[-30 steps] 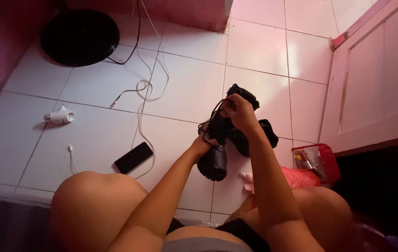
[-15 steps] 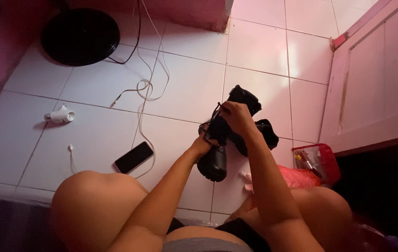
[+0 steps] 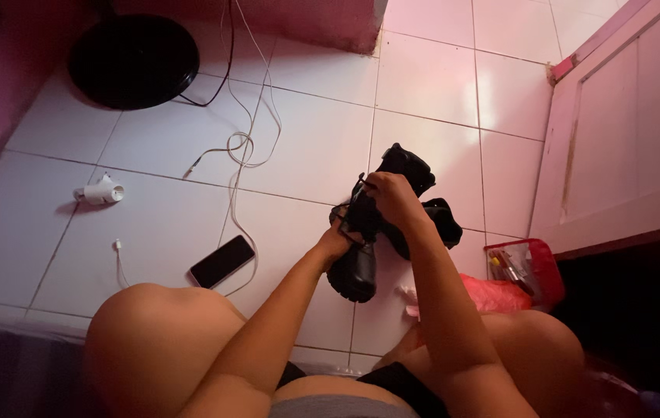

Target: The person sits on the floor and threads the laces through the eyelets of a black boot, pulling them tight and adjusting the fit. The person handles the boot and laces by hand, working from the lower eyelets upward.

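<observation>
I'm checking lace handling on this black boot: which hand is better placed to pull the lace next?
Probably the right hand: its fingers sit at the lace on top of the black boot, while the left hand grips the boot lower, steadying it.

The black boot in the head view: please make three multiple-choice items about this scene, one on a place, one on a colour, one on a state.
1. Where does the phone lie?
A. on the tiled floor
B. in the red basket
C. on a knee

2. What colour is the boot?
A. white
B. black
C. red

3. How is the boot held?
A. by nobody
B. by one hand
C. by both hands

Answers: 1 A, it lies flat on a tile near white cables. 2 B, it looks dark all over. 3 C, the left hand and right hand both grip it.
</observation>
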